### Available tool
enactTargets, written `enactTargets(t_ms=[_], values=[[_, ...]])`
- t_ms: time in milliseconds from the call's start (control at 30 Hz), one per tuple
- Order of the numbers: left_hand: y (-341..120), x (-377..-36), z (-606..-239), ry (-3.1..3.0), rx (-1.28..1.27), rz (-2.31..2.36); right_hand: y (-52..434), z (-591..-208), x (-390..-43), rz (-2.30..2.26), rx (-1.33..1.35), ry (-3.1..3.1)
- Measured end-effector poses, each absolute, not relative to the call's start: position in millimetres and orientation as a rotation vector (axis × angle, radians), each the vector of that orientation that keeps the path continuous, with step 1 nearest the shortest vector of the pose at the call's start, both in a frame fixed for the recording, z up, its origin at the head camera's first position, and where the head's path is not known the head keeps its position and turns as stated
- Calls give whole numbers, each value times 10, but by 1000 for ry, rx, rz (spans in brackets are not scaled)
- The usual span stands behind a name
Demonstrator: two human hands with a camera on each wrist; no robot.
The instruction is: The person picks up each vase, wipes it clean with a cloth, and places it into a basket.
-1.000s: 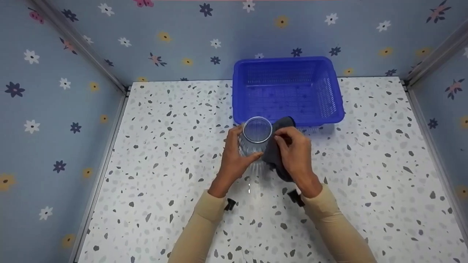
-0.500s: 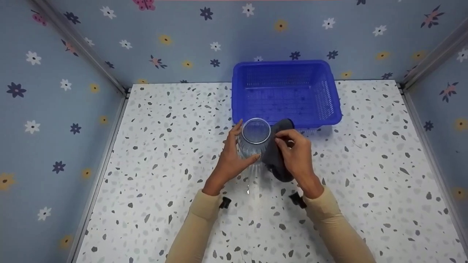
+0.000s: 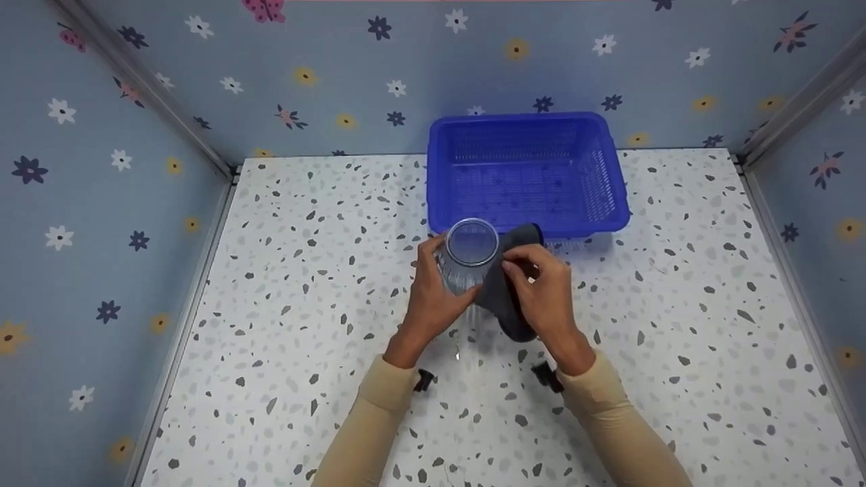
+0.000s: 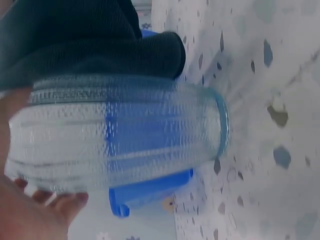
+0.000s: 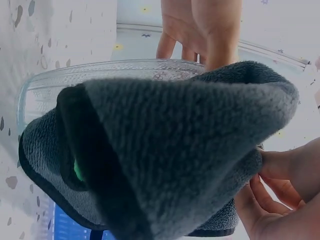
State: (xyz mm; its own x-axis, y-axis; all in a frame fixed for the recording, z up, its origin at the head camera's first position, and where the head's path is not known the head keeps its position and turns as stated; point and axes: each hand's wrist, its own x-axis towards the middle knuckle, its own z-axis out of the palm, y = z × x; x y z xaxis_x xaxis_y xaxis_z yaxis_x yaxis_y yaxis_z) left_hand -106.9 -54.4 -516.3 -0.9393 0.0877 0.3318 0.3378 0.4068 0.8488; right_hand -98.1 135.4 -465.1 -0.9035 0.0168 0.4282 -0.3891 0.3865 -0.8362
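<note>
A clear ribbed glass vase point(image 3: 467, 274) stands roughly upright in front of the basket, its round rim facing up. My left hand point(image 3: 433, 294) holds it from the left, fingers round the far side and thumb on the near side. In the left wrist view, the vase's narrower end point(image 4: 220, 122) is toward the table; I cannot tell whether it touches. My right hand point(image 3: 544, 284) pinches a dark grey cloth point(image 3: 511, 291) with thumb and fingertips. That cloth hangs in folds along the vase's right side and hides part of the glass in the right wrist view point(image 5: 165, 145).
A blue plastic basket point(image 3: 436, 176) with slotted walls sits at the back of the speckled white table point(image 3: 325, 270), just behind the vase. Flower-patterned panels point(image 3: 365, 61) rise at the back and on both sides.
My left fingers, straighter half a second ago, are bent round the vase again. The right hand and cloth have shifted slightly left and nearer to me. The head view has tilted a little.
</note>
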Motion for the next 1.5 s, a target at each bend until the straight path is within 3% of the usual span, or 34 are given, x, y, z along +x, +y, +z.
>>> enactTargets(t_ms=[200,800,1500], values=[[-679,-1114,-5152,-2452,-465,-1600,1359,-4649,-991,1554,316,-2304],[-594,-1089,-5133,-2404,-359,-1663,1364,-4637,-1055,1304,354,-2423],[-600,-1080,-5139,-2440,-330,-1627,1408,-5201,-1072,1425,180,-2540]])
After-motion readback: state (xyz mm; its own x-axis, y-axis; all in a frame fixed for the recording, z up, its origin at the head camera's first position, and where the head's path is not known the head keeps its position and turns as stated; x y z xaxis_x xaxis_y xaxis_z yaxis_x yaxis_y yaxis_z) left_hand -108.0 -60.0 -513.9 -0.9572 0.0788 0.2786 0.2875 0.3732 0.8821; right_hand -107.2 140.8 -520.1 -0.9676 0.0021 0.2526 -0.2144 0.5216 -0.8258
